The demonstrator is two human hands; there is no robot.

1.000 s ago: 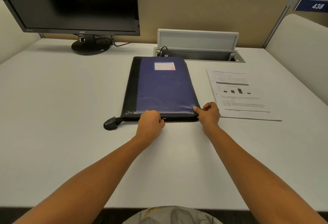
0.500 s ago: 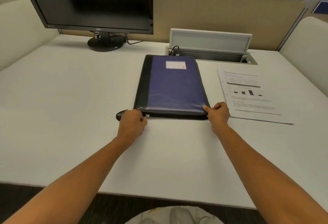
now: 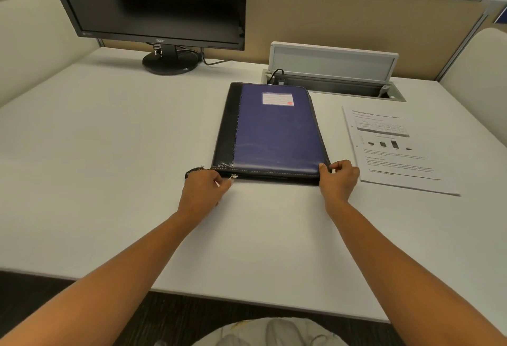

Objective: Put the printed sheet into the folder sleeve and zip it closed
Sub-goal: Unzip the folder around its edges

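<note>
1. Head view: the blue-and-black leather zip folder [image 3: 270, 131] lay flat in the middle of the white desk [image 3: 109, 153].
2. The left hand [image 3: 204, 190], fingers curled, pinched the small metal zip pull [image 3: 233, 176] at the folder's near left corner.
3. The right hand [image 3: 338, 178] pinched its near right corner.
4. The white printed sheet [image 3: 395, 148] lay beside the folder, rightward.

2 forearms show, both bare from the frame's lower corners up to the wrists. The left forearm [image 3: 115, 271] and the right forearm [image 3: 411, 258] are slim and smooth, narrowing toward the wrists. The left hand [image 3: 204, 190] is bare across its back and knuckles. The right hand [image 3: 340, 181] is bare too, with a short pale nail on 1 fingertip. At the bottom edge sits a light garment [image 3: 274, 332], pale grey-white cloth in soft folds with a faint yellow print.
</note>
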